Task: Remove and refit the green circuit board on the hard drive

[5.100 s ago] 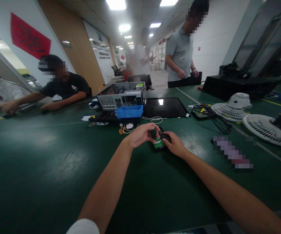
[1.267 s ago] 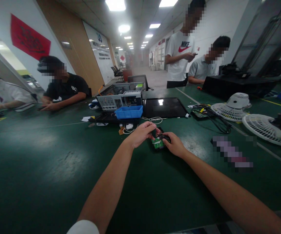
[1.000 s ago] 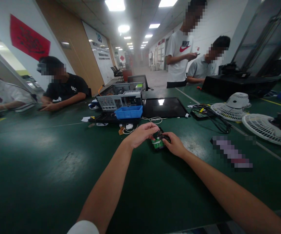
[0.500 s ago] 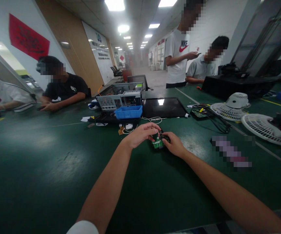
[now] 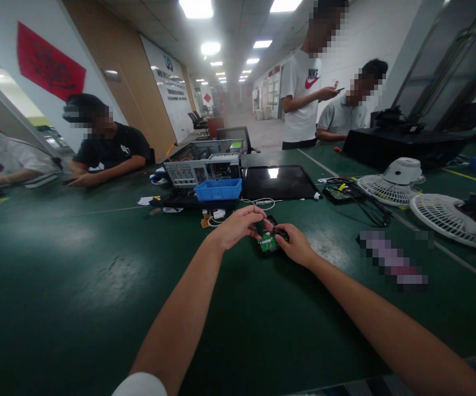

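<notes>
A small green circuit board (image 5: 267, 242) in a black housing rests on the green tabletop in front of me. My left hand (image 5: 242, 226) arches over its left side, fingers curled inward and thumb at the board's edge. From the right, my right hand (image 5: 295, 243) grips the housing, its thumb on a dark part near the upper right of the board. The left fingertips meet behind the board, so what they pinch there is partly hidden.
Beyond my hands stand a blue bin (image 5: 219, 190), an opened computer case (image 5: 200, 168) and a flat black screen (image 5: 279, 182). White fan parts (image 5: 388, 190) and black cables (image 5: 372, 212) lie right. Other people (image 5: 112, 143) sit or stand around the table.
My left fingers have shifted slightly left and drawn back a little from the board, showing more of the black housing's upper edge. The right hand keeps nearly the same grip.
</notes>
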`<state>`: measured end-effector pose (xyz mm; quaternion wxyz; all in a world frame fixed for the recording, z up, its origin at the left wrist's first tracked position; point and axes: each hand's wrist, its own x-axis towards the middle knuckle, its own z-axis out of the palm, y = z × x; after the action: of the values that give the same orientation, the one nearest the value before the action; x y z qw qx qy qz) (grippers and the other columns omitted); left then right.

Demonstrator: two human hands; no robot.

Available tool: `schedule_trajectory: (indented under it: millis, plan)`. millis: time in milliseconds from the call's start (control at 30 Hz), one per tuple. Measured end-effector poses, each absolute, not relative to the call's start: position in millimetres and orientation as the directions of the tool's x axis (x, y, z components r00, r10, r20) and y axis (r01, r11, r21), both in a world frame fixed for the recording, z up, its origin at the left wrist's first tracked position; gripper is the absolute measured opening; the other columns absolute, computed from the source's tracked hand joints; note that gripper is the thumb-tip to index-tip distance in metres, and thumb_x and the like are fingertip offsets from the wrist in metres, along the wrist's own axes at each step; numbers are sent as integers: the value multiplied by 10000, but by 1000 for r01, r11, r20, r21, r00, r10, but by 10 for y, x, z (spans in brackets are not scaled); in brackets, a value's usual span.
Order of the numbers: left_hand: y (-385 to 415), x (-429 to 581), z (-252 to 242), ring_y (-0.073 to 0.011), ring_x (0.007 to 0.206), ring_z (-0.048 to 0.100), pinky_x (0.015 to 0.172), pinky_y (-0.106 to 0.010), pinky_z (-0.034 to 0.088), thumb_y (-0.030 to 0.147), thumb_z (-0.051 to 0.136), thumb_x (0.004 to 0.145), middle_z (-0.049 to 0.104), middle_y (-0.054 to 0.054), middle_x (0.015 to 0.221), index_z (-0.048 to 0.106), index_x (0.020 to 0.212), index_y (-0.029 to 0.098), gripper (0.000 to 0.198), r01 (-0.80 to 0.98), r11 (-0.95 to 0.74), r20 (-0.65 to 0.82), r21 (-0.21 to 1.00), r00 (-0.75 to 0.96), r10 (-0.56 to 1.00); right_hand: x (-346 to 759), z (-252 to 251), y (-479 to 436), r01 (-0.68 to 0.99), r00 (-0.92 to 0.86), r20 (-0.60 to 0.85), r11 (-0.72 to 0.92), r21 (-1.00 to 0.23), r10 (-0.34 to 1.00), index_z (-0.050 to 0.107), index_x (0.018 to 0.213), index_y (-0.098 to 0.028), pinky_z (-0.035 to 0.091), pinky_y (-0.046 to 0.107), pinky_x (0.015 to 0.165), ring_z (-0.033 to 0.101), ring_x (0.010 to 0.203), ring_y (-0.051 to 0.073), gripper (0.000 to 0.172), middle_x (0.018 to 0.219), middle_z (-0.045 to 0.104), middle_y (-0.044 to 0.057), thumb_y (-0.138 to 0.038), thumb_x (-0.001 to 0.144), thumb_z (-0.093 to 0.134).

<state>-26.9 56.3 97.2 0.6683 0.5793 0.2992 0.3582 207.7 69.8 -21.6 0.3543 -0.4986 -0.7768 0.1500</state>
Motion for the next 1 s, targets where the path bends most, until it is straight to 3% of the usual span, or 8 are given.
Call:
schedule_trajectory:
  millis: [233, 600, 1000]
  plan:
    - [594, -260, 938, -257, 967, 698, 708, -329, 542, 363, 651, 904, 729, -158, 1073, 559, 993, 178, 225, -158, 83, 13, 984, 528, 849, 2079, -214, 698, 649, -262, 414, 477, -592, 872, 623, 1205, -194, 490, 433, 998, 628, 1121, 260, 298, 1198, 679, 113, -267, 919, 582]
    - [597, -225, 938, -175, 847, 642, 675, -275, 528, 376, 683, 857, 647, -58, 971, 632, 973, 180, 234, -120, 15, 44, 993, 476, 878, 2084, -228, 696, 649, -258, 426, 482, -588, 867, 627, 1197, -198, 486, 449, 1005, 623, 1122, 265, 289, 1204, 675, 114, -273, 922, 582]
    - [599, -239, 952, -204, 889, 651, 645, -273, 519, 352, 627, 884, 668, -86, 962, 663, 1004, 171, 220, -107, 8, 48, 994, 506, 861, 2105, -227, 706, 655, -273, 419, 486, -578, 866, 630, 1199, -201, 479, 450, 1018, 621, 1128, 262, 290, 1210, 674, 114, -282, 926, 575]
